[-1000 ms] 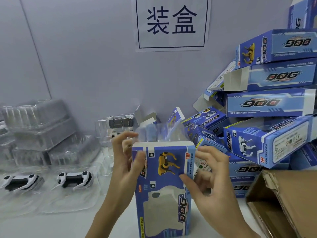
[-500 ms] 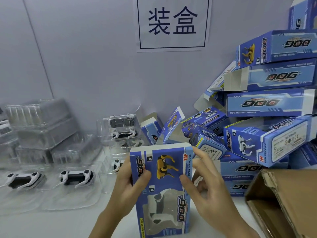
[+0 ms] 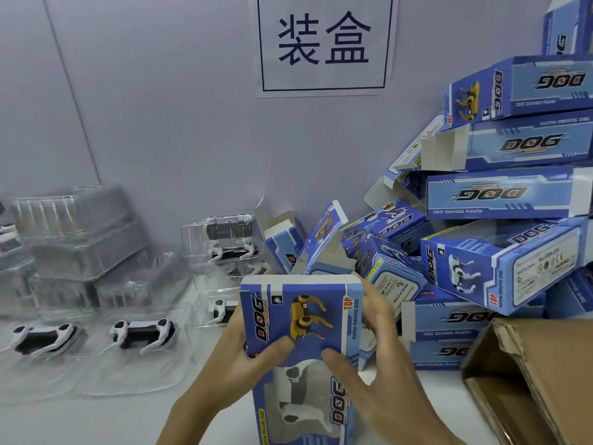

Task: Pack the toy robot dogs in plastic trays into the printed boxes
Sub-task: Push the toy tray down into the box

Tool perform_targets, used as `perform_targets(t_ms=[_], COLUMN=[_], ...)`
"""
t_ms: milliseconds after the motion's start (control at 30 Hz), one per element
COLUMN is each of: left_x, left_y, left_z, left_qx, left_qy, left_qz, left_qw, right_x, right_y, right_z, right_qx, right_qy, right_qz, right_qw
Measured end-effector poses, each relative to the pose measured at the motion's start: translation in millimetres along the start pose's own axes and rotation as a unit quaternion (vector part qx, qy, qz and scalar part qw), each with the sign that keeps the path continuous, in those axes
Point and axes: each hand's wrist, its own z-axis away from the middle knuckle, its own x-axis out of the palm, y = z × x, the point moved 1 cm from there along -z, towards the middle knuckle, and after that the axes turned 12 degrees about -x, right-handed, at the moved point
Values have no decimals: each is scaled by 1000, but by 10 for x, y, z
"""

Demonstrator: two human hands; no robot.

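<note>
Standing upright between both hands, the printed box (image 3: 301,319) has its top flap folded flat, and a white toy robot dog (image 3: 296,396) shows through the clear window in its lower half — so this looks like the closing step of one pack. The left hand (image 3: 247,351) grips the box's left edge, thumb curled across the front; the right hand (image 3: 369,358) wraps the right edge, thumb on the front, fingers round the side. The next move, I judge, calls for checking the flap is tucked in, then setting the box aside — perhaps toward the cardboard carton (image 3: 532,377) at right. More dogs in plastic trays (image 3: 144,332) wait on the surface (image 3: 106,419) to the left, and open empty boxes (image 3: 500,264) are heaped at right.
</note>
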Motion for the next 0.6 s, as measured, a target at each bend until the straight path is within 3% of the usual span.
perform_targets(t_ms=[100, 267, 367, 467, 600], left_x=[47, 120, 67, -70, -127], left_y=[-30, -35, -62, -1, 131], left_z=[-6, -15, -4, 18, -34], left_qx=[-6, -12, -10, 58, 175], left_qy=[19, 45, 18, -25, -49], left_qz=[41, 82, 55, -43, -96], left_qw=[999, 996, 998, 997, 979], right_x=[63, 115, 122, 22, -100], right_y=[2, 42, 54, 99, 195], right_z=[13, 55, 28, -23, -85], right_qx=[12, 12, -11, -37, 53], right_qy=[26, 29, 29, 25, 62], right_qz=[-52, -9, 1, 35, -43], right_qw=[998, 999, 1000, 998, 996])
